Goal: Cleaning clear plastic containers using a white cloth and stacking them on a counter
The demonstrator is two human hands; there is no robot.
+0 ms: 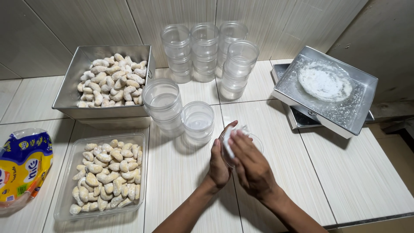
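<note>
Head camera: left hand (218, 166) grips a clear lid (239, 149), right hand (250, 162) fingers pinched on a white tissue (230, 142) wiping it, above the tiled surface (189, 181)

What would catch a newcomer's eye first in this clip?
Two hands, left hand and right hand, meet at centre, wiping a clear lid with a white tissue. At left, a metal tray and a plastic tub hold pale crescent cookies. Empty clear jars stand stacked behind.
</note>
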